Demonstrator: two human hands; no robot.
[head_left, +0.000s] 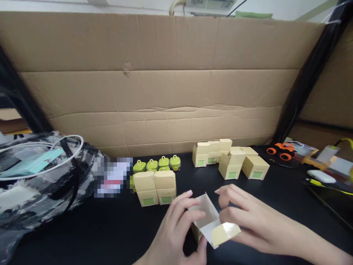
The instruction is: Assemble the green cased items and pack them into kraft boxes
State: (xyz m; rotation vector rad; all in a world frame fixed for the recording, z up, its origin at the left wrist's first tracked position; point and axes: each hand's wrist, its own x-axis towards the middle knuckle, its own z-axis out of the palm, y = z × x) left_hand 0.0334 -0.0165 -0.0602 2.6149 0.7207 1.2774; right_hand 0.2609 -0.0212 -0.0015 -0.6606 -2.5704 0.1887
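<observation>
A small pale-yellow cardboard box (pixel 196 232) stands open at the front, its white inside showing and its yellow-edged lid flap (pixel 224 234) folded out toward me. My left hand (pixel 179 230) grips this box from the left, with fingertips over the far rim and the thumb on the near side. My right hand (pixel 248 217) is at the box's right side, fingers curled against the rim and flap, its thumb partly hidden behind the flap. Inside the box I see only bare white walls; part of the interior is hidden by my left fingers.
Two open yellow boxes (pixel 156 189) stand ahead, before several green looped-top containers (pixel 152 165). More yellow boxes (pixel 230 165) stand back right. An orange-wheeled toy car (pixel 282 151) and a white oval object (pixel 321 176) lie right. Patterned cloth (pixel 85 176) lies left; a cardboard wall (pixel 165 92) stands behind.
</observation>
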